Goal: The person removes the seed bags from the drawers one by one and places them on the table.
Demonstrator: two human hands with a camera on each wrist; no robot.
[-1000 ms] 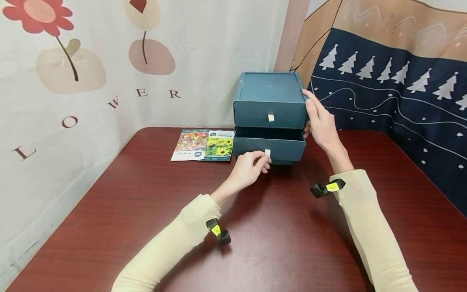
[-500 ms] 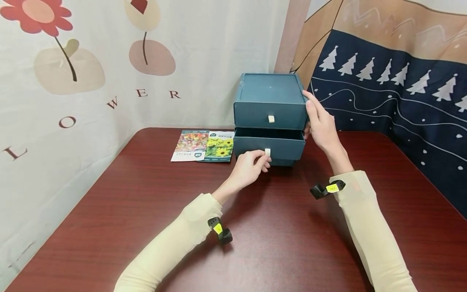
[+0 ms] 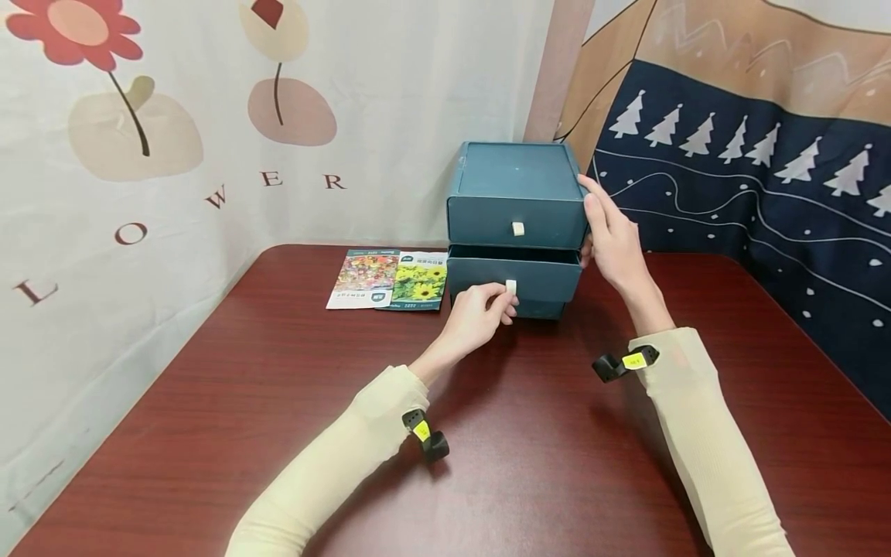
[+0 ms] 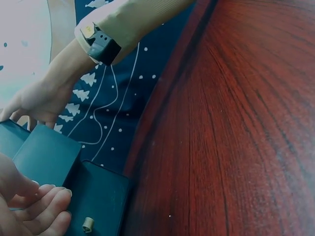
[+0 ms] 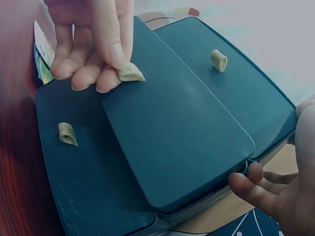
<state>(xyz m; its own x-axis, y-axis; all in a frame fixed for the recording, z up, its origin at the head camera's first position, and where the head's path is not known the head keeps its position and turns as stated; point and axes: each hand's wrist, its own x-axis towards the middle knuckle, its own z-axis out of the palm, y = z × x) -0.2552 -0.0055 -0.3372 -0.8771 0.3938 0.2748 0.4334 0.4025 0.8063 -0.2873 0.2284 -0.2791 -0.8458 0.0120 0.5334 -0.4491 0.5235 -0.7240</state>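
A dark teal drawer cabinet (image 3: 515,170) stands at the back of the table. Its middle drawer (image 3: 550,280) sticks out a little, while the top drawer (image 5: 236,98) and bottom drawer (image 5: 93,182) sit flush. My left hand (image 3: 475,316) pinches the cream pull tab (image 5: 131,73) of the middle drawer between thumb and index finger, the other fingers loosely bent below. My right hand (image 3: 616,238) rests with extended fingers against the cabinet's right side, near the front edge. In the left wrist view, the left hand (image 4: 34,209) covers the tab it holds.
Two flower-printed seed packets, one multicoloured (image 3: 365,280) and one yellow (image 3: 420,282), lie overlapping just left of the cabinet. A dark red wooden table (image 3: 529,449) is below. A white flower-print curtain (image 3: 397,116) and a navy tree-print cloth (image 3: 738,186) hang behind.
The middle drawer has slid further into the cabinet, narrowing the dark gap above its front. My left hand has moved slightly forward with the tab; the right hand stays against the side.
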